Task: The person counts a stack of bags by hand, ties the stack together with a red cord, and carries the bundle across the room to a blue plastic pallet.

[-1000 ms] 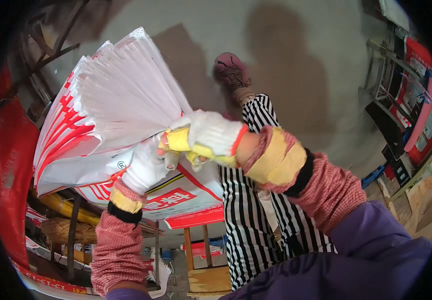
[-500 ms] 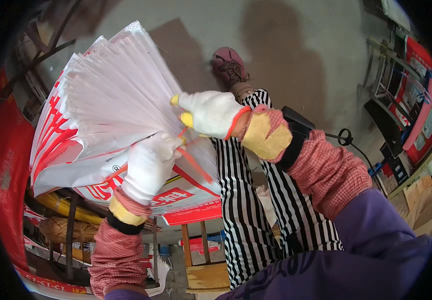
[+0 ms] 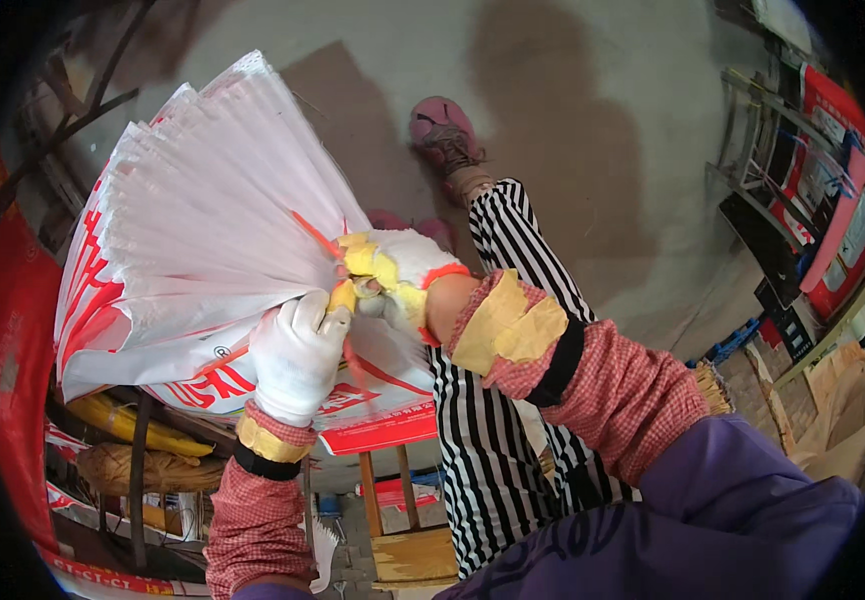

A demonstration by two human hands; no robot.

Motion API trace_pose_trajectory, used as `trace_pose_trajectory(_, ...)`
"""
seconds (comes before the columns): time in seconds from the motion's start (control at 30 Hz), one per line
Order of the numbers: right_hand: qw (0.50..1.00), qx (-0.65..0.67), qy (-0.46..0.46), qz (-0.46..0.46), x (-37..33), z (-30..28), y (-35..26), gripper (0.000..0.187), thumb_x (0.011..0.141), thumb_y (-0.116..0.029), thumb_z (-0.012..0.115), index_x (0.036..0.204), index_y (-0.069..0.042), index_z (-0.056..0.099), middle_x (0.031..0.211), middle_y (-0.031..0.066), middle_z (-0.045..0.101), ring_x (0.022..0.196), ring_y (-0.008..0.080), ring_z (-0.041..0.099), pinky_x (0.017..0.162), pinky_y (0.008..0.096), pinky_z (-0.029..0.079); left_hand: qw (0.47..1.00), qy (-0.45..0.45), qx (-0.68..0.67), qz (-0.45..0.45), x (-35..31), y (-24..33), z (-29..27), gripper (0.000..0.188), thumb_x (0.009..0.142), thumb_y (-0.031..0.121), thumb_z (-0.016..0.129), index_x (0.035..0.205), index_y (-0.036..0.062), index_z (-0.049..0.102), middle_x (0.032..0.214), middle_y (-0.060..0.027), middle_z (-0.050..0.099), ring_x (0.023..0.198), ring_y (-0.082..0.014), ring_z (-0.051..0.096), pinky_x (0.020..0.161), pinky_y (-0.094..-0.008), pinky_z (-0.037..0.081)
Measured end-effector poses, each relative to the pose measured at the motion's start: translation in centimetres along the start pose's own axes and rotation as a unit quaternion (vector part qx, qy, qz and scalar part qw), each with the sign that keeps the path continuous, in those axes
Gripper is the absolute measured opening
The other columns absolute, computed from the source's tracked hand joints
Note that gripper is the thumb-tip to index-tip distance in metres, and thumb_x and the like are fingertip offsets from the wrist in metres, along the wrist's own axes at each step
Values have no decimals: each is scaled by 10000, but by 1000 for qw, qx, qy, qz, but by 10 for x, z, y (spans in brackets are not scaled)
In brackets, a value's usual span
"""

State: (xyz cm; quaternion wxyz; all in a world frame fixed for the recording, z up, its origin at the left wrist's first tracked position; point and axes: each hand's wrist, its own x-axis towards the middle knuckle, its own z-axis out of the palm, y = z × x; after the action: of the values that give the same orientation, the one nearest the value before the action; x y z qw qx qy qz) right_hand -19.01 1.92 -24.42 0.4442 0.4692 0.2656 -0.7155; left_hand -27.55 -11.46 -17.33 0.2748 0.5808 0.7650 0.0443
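A thick bundle of white woven sacks (image 3: 223, 220) with red print fans out toward the far left, gathered tightly at its narrow end. An orange-red tie strip (image 3: 315, 234) runs round that gathered neck, one end sticking out above and another hanging below. My left hand (image 3: 301, 350), in a white glove, closes on the strip at the near side of the neck. Turned palm-inward, my right hand (image 3: 403, 265), in a white glove with yellow-covered fingers, is closed on the strip right against the neck. The fingertips of both hands nearly meet, partly hiding the crossing of the strip.
The sacks rest over a dark metal frame (image 3: 141, 470), with yellow and brown bundles beneath it. A wooden stool (image 3: 415, 555) stands below them. Red sheeting (image 3: 13, 340) hangs at the left. More racks and red-white sacks (image 3: 843, 240) stand at the right, near a straw brush (image 3: 715, 388).
My right hand has turned over and moved down-left against the neck of the sacks. A strip end now shows above it. The black object with a cable beside my right arm is no longer visible.
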Motion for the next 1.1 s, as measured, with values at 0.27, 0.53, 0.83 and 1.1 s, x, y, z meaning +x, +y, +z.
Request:
trace_pose_trajectory(0.27,983,-2,-4,-186,0,-24,-21,230,859,-191,563,1025,-42,618,733,68,587,559,145,522,490,289,412,947,178,-187,-191,-50,-31,13,98,755,-12,599,848,18,599,853,-121,624,772,-304,589,666,-366,484)
trace_pose_trajectory(0.53,776,-610,-3,-161,-53,-3,-29,297,843,-323,542,977,-79,648,810,139,635,782,311,634,689,405,495,905,169,-309,-237,-34,15,-22,145,831,112,540,733,9,568,974,-162,620,796,-229,559,759,-327,438)
trace_pose_trajectory(0.83,909,203,-217,-292,-44,5,-11,135,880,-147,523,888,-23,576,828,47,593,792,137,558,646,272,454,546,117,-743,-368,-26,2,-15,518,933,505,407,690,53,475,546,-78,497,376,-91,375,404,-201,349)
trace_pose_trajectory(1.1,637,-617,-9,-462,-4,-9,-20,155,792,-242,542,815,-100,599,696,115,627,594,322,620,491,428,493,968,39,-224,-109,-58,-43,21,125,751,147,530,832,65,579,821,-117,595,737,-326,571,650,-394,460)
